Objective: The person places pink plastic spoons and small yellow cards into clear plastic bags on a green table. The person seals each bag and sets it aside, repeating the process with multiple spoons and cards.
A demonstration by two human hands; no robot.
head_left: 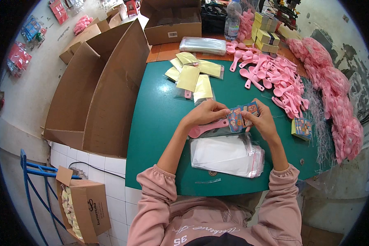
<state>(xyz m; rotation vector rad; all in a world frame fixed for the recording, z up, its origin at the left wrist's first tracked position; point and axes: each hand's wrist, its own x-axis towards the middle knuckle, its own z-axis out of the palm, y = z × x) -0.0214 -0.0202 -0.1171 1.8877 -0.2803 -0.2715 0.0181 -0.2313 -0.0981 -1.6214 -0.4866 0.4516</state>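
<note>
My right hand (263,119) is closed on small blue printed cards (236,119), its thumb pressed across them. The fingers of my left hand (209,112) pinch at the cards' left corner. Below my left hand, a pink spoon (197,131) lies with its handle pointing toward the cards. Clear plastic shows around the handle, but I cannot tell whether the spoon is inside a bag. Nearer to me is a stack of clear plastic bags (221,151). Beyond my hands sit several filled packets (187,78) with yellow backs, one showing a pink handle.
A pile of pink spoons (274,74) covers the far right of the green table (151,135). More cards (302,128) are stacked beside it, near pink bundles (336,98). A large open cardboard box (110,90) stands left. A water bottle (233,20) is at the back.
</note>
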